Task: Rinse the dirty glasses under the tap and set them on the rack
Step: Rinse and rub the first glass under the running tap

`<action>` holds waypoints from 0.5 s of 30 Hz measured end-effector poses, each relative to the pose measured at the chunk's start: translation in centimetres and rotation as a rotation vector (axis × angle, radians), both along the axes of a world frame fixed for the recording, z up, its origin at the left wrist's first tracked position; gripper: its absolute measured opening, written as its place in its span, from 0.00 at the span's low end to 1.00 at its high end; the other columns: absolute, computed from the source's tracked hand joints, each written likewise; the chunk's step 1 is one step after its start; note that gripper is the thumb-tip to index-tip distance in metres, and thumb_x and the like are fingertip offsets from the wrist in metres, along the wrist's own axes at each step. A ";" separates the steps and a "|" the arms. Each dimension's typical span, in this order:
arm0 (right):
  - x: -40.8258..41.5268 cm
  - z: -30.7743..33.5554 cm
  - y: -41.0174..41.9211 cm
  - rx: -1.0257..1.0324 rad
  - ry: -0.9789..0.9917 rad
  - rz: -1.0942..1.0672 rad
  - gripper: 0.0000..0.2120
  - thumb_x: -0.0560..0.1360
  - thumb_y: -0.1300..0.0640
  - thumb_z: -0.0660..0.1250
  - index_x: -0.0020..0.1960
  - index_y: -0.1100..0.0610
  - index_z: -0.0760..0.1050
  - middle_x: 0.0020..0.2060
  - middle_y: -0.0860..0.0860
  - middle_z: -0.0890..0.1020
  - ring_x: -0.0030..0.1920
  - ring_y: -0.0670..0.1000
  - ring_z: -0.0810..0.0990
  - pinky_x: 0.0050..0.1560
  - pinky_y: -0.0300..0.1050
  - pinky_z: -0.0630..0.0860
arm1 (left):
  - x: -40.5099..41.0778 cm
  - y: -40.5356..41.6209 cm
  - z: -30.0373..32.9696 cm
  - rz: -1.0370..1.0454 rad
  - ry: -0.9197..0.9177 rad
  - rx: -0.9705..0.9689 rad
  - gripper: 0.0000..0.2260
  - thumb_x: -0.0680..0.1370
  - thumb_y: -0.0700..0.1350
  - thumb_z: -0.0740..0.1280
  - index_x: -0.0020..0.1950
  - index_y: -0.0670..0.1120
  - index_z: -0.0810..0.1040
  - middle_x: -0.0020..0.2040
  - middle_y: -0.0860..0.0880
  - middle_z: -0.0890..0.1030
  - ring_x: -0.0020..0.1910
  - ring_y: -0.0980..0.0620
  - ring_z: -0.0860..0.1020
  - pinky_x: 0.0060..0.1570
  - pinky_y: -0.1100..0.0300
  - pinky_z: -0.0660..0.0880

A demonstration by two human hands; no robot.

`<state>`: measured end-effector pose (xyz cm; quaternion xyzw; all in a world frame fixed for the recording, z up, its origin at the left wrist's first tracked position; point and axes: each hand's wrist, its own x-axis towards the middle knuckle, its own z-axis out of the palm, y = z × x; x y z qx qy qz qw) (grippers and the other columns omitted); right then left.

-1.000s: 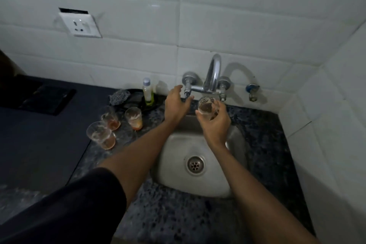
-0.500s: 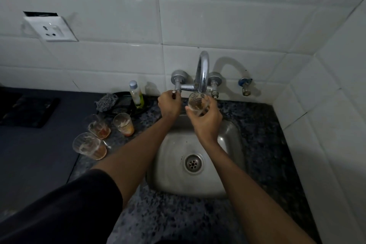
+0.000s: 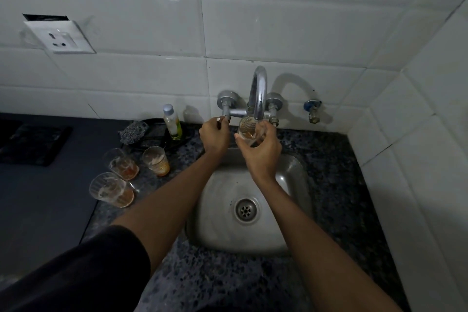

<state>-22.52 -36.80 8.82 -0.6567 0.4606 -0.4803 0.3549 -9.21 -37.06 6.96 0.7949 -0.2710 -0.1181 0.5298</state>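
My right hand (image 3: 262, 151) grips a clear dirty glass (image 3: 247, 127) and holds it directly under the spout of the chrome tap (image 3: 258, 94), over the steel sink (image 3: 222, 225). My left hand (image 3: 215, 135) is closed on the tap's left handle (image 3: 224, 117). No water stream is visible. Three more dirty glasses with orange-brown residue stand on the counter left of the sink: one nearest me (image 3: 110, 190), one behind it (image 3: 121, 163) and one closer to the sink (image 3: 155, 161). No rack is in view.
A small bottle with yellow-green liquid (image 3: 172, 123) and a steel scrubber (image 3: 133, 130) sit by the wall left of the tap. A second small valve (image 3: 312, 111) is on the wall to the right. A tiled side wall closes the right. A socket (image 3: 59, 37) is on the left wall.
My left hand went from open near the tap to closed on its left handle. My right hand brought the glass up under the spout.
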 end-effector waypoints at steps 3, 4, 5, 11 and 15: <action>0.1 0.0 0.0 0.000 0.003 -0.009 0.26 0.69 0.50 0.83 0.62 0.52 0.76 0.50 0.44 0.85 0.49 0.42 0.85 0.49 0.46 0.84 | -0.1 0.0 -0.1 0.013 0.024 -0.017 0.12 0.80 0.44 0.68 0.37 0.41 0.81 0.30 0.49 0.78 0.31 0.53 0.75 0.32 0.59 0.65; 0.1 0.0 0.0 -0.003 0.006 -0.008 0.26 0.69 0.49 0.83 0.62 0.52 0.76 0.50 0.44 0.84 0.49 0.42 0.85 0.49 0.46 0.84 | -0.1 0.0 -0.1 0.018 0.025 -0.016 0.13 0.80 0.44 0.68 0.37 0.41 0.80 0.29 0.49 0.77 0.30 0.55 0.73 0.32 0.59 0.64; 0.1 0.0 0.0 -0.006 0.010 -0.006 0.26 0.69 0.49 0.82 0.62 0.52 0.76 0.50 0.44 0.84 0.49 0.42 0.85 0.48 0.47 0.84 | -0.1 0.0 -0.2 0.019 0.022 -0.017 0.13 0.80 0.44 0.68 0.36 0.42 0.80 0.29 0.50 0.77 0.30 0.55 0.73 0.32 0.59 0.64; 0.0 -0.1 -0.2 -0.011 -0.001 0.015 0.27 0.68 0.50 0.83 0.62 0.52 0.75 0.51 0.44 0.84 0.50 0.42 0.85 0.50 0.47 0.85 | -0.7 0.2 0.3 0.066 0.324 0.002 0.17 0.79 0.54 0.70 0.46 0.39 0.82 0.36 0.47 0.81 0.34 0.53 0.79 0.34 0.57 0.74; -1.1 -0.4 -0.6 -0.028 0.049 0.071 0.27 0.69 0.50 0.82 0.64 0.53 0.76 0.53 0.45 0.84 0.52 0.43 0.84 0.52 0.47 0.84 | -2.2 0.8 1.8 -0.426 1.347 -0.017 0.22 0.80 0.61 0.67 0.56 0.42 0.83 0.51 0.44 0.83 0.51 0.46 0.83 0.56 0.52 0.79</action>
